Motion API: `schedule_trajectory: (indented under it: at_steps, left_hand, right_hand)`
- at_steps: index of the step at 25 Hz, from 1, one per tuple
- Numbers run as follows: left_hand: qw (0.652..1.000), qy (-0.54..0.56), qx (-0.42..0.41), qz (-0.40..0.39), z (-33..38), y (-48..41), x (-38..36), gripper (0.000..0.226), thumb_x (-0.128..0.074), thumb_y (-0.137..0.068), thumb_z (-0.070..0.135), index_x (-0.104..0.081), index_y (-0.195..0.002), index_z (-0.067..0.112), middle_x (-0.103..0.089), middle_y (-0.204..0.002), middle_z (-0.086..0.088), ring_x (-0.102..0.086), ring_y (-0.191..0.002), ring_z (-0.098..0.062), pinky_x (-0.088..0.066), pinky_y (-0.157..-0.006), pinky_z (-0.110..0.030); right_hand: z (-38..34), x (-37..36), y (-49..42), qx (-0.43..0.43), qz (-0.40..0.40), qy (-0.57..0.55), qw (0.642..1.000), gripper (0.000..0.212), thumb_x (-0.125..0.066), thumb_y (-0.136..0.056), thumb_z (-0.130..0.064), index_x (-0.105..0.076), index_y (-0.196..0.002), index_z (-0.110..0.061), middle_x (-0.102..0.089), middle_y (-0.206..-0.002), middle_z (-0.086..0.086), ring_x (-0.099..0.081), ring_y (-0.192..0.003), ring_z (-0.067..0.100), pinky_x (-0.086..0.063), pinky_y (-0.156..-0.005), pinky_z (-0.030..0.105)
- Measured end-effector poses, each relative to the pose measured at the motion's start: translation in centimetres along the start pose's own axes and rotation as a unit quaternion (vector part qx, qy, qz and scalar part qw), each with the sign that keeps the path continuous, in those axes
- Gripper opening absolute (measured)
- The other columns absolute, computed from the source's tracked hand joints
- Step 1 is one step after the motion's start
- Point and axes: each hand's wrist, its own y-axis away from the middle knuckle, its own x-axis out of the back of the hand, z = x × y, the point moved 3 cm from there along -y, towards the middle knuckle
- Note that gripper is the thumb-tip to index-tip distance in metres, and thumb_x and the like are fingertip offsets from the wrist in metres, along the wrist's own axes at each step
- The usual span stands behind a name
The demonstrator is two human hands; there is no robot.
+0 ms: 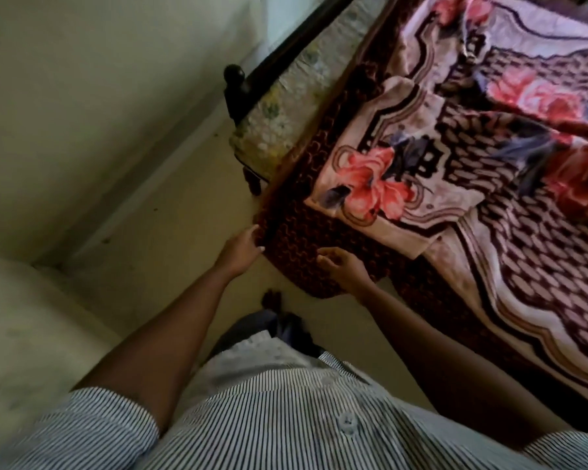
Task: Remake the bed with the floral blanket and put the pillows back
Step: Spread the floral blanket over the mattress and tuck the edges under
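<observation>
You are standing at the corner of the bed (252,74) and looking down at the floral blanket (472,184). It is spread over the top with some folds and ridges across its middle, and its dark red border drapes over the corner toward the floor (184,232). Your left hand (243,247) reaches to the outer edge of that hanging border. Its fingertips and thumb meet the fabric, but the blur means you cannot tell whether they pinch it or only touch it. Your right hand (343,269) is just beside it on the same border, lying on top of the cloth with its fingers loosely bent and spread and nothing gripped between them. Beyond the blanket's far edge a strip of pale, flower-printed mattress (279,123) lies uncovered, running along the dark wooden frame up to the rounded bedpost (235,76). Your striped shirt (269,418) fills the bottom of the view. A pale rounded shape (31,317) sits low on the left against the wall, too blurred to identify.
</observation>
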Motion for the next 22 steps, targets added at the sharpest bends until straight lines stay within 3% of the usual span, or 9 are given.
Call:
schedule_trajectory:
  at_steps: [3, 7, 9, 13, 15, 18, 20, 22]
  left_hand:
    - [1.0, 0.021, 0.001, 0.011, 2.7, -4.2, -0.5, 0.059, -0.054, -0.094, 0.021, -0.027, -0.146, 0.013, -0.033, -0.149, -0.014, -0.033, -0.135, -0.028, -0.03, -0.107, -0.033]
    - [0.992, 0.11, 0.051, 0.023, 4.8, -12.3, -0.4, 0.064, -0.052, -0.094, 0.029, -0.021, -0.148, 0.014, -0.027, -0.152, -0.012, -0.03, -0.137, -0.028, -0.031, -0.106, -0.035]
    - [0.989, 0.131, 0.063, 0.028, 5.1, -16.7, -0.3, 0.067, -0.055, -0.093, 0.032, -0.021, -0.147, 0.012, -0.026, -0.152, -0.013, -0.029, -0.137, -0.028, -0.032, -0.105, -0.037]
    - [0.987, 0.065, 0.137, 0.044, 3.7, -23.1, -1.2, 0.052, -0.058, -0.091, 0.03, -0.04, -0.136, 0.013, -0.038, -0.142, -0.011, -0.036, -0.129, -0.029, -0.034, -0.102, -0.039]
    - [0.984, 0.022, 0.157, 0.076, 3.7, -24.3, -0.9, 0.038, -0.05, -0.096, 0.023, -0.047, -0.132, 0.012, -0.044, -0.137, -0.009, -0.037, -0.127, -0.027, -0.027, -0.104, -0.034]
    - [0.986, 0.081, 0.141, 0.037, 2.9, -25.5, -0.7, 0.037, -0.04, -0.099, 0.014, -0.043, -0.135, 0.005, -0.045, -0.137, -0.016, -0.03, -0.131, -0.03, -0.02, -0.101, -0.027]
    - [0.991, 0.091, 0.094, -0.001, 3.0, -25.5, 0.1, 0.043, -0.041, -0.099, 0.018, -0.035, -0.139, 0.003, -0.037, -0.144, -0.015, -0.024, -0.136, -0.033, -0.021, -0.107, -0.032]
    - [0.99, 0.116, 0.073, 0.017, 2.1, -25.9, 1.3, 0.045, -0.042, -0.097, 0.029, -0.044, -0.135, 0.003, -0.042, -0.14, -0.015, -0.033, -0.132, -0.037, -0.029, -0.11, -0.042]
  right_hand:
    - [-3.9, 2.9, -4.5, 0.057, 0.022, 0.05, 0.997, 0.027, -0.055, -0.094, -0.024, -0.063, -0.116, -0.012, -0.06, -0.093, -0.001, -0.054, -0.072, 0.007, -0.041, -0.063, 0.018]
    - [-9.1, 6.5, -12.9, 0.08, -0.008, 0.131, 0.988, 0.026, -0.053, -0.089, -0.004, -0.065, -0.111, -0.008, -0.066, -0.104, 0.012, -0.066, -0.09, 0.029, -0.048, -0.07, 0.03]
    - [-11.6, 8.0, -17.6, 0.097, -0.033, 0.201, 0.974, 0.033, -0.051, -0.085, 0.001, -0.064, -0.113, -0.01, -0.066, -0.108, 0.013, -0.066, -0.092, 0.03, -0.049, -0.069, 0.029]
    - [-14.8, 7.6, -26.7, 0.184, -0.074, 0.333, 0.922, 0.035, -0.058, -0.082, 0.002, -0.063, -0.116, -0.003, -0.055, -0.121, 0.02, -0.055, -0.108, 0.032, -0.041, -0.081, 0.025]
    - [-14.8, 6.8, -30.4, 0.152, -0.132, 0.374, 0.905, 0.043, -0.059, -0.083, -0.002, -0.055, -0.126, -0.004, -0.043, -0.131, 0.019, -0.049, -0.116, 0.032, -0.043, -0.089, 0.031]
    - [-14.9, 5.6, -34.0, 0.124, -0.198, 0.446, 0.864, 0.047, -0.058, -0.087, -0.014, -0.048, -0.133, -0.011, -0.039, -0.136, 0.013, -0.045, -0.123, 0.028, -0.042, -0.096, 0.035]
    - [-16.1, 5.6, -35.3, 0.148, -0.201, 0.478, 0.842, 0.037, -0.054, -0.091, -0.02, -0.054, -0.127, -0.014, -0.046, -0.13, 0.01, -0.05, -0.118, 0.028, -0.044, -0.093, 0.035]
    - [-17.6, 6.0, -36.2, 0.177, -0.207, 0.511, 0.815, 0.03, -0.052, -0.092, -0.022, -0.06, -0.12, -0.015, -0.054, -0.119, 0.008, -0.055, -0.109, 0.028, -0.043, -0.084, 0.034]
